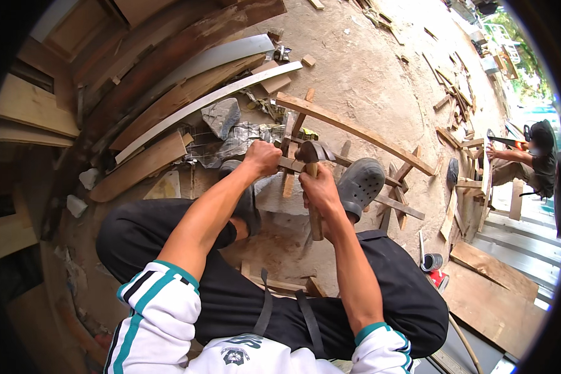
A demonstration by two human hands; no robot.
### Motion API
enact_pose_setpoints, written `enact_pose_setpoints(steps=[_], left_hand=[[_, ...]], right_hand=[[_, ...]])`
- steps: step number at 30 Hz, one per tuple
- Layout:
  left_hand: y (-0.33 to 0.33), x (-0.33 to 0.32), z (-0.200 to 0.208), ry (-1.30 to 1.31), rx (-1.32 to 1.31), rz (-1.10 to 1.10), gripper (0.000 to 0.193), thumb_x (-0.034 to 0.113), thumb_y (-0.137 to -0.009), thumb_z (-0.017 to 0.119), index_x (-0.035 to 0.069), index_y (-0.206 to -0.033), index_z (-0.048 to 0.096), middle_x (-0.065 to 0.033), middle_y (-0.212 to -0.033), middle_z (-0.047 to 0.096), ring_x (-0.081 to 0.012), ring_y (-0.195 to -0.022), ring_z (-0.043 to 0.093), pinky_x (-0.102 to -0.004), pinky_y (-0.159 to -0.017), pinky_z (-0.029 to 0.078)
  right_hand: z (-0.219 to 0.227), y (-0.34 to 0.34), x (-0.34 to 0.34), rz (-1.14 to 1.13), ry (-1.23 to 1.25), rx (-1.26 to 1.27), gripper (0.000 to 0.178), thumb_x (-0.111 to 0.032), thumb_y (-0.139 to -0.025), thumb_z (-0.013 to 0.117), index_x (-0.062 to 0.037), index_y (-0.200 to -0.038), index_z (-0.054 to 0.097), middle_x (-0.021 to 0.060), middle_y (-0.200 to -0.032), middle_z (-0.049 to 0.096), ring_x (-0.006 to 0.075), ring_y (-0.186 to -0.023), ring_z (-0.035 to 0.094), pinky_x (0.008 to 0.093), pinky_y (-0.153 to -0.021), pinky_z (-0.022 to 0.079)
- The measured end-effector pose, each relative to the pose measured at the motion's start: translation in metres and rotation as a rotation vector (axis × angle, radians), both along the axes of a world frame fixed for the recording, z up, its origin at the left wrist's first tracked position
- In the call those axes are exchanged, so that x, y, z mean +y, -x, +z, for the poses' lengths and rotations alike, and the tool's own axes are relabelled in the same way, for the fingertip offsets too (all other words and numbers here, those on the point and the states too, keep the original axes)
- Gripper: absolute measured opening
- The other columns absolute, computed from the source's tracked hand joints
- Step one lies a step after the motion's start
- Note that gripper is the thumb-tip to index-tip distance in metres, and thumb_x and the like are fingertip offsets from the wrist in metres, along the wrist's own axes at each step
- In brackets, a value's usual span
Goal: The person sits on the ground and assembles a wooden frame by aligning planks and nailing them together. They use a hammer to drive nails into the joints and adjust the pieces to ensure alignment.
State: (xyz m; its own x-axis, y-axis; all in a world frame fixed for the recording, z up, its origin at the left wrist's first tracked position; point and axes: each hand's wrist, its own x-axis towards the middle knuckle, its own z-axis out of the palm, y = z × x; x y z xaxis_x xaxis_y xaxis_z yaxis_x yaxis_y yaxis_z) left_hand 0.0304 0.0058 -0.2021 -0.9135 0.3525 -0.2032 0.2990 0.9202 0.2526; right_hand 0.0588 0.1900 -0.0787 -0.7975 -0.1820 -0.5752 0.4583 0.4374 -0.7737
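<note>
My left hand [263, 157] is closed at the left end of a short wooden strip [291, 164], which comes out from under the fist. My right hand [320, 188] is wrapped round the handle of a claw hammer [316, 221]. Its dark metal head is just above the wood, to the right of my left fist. The strip belongs to a rough frame of crossed wooden pieces lying on the ground between my feet. A grey clog [361, 182] on my right foot rests against this frame. What lies inside my left fist is hidden.
A long wooden batten [355, 132] lies beyond the frame. Boards [149, 168] and a grey stone [221, 117] are piled at the left. At the right stand an open can [431, 262] and a wooden board [498, 305]. Another person's hand [493, 153] is near an orange-handled saw [511, 143].
</note>
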Motion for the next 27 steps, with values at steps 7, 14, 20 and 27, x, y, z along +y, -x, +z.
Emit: enact_pose_setpoints(steps=[7,14,20,27], left_hand=[[0.0,-0.002,-0.007,-0.004,-0.01,0.025,0.017,0.023,-0.063,0.067,0.009,-0.071,0.071,-0.016,-0.072,0.07,-0.0316,-0.069,0.071,-0.0431,-0.06,0.056],[0.001,0.003,-0.006,-0.018,0.002,0.014,0.013,0.02,-0.064,0.066,0.009,-0.07,0.072,-0.0158,-0.071,0.07,-0.0311,-0.067,0.071,-0.0423,-0.06,0.056],[-0.001,0.0,-0.003,0.002,-0.003,0.02,0.013,0.016,-0.066,0.062,0.009,-0.069,0.073,-0.0145,-0.072,0.071,-0.0294,-0.068,0.072,-0.0409,-0.06,0.056],[0.0,0.006,0.0,0.011,-0.015,0.006,0.014,0.016,-0.066,0.062,0.008,-0.069,0.073,-0.0139,-0.071,0.071,-0.0292,-0.068,0.072,-0.0405,-0.06,0.057]], right_hand=[[0.043,0.015,-0.009,-0.009,-0.002,0.091,0.009,-0.011,-0.092,0.057,-0.0048,-0.087,0.053,0.0017,-0.06,0.051,0.0129,-0.044,0.053,0.0297,-0.038,0.045],[0.009,0.017,-0.001,0.072,-0.024,-0.047,0.008,-0.012,-0.091,0.056,-0.006,-0.094,0.052,0.0018,-0.062,0.049,0.0137,-0.044,0.051,0.0317,-0.038,0.045],[0.037,0.021,-0.003,-0.032,0.028,0.081,0.012,-0.01,-0.089,0.056,-0.0007,-0.096,0.053,0.0061,-0.061,0.055,0.0162,-0.045,0.056,0.0332,-0.039,0.047],[0.009,0.015,-0.001,0.069,-0.027,-0.169,0.015,-0.006,-0.088,0.054,0.0,-0.101,0.055,0.0046,-0.062,0.052,0.0153,-0.045,0.053,0.0317,-0.038,0.045]])
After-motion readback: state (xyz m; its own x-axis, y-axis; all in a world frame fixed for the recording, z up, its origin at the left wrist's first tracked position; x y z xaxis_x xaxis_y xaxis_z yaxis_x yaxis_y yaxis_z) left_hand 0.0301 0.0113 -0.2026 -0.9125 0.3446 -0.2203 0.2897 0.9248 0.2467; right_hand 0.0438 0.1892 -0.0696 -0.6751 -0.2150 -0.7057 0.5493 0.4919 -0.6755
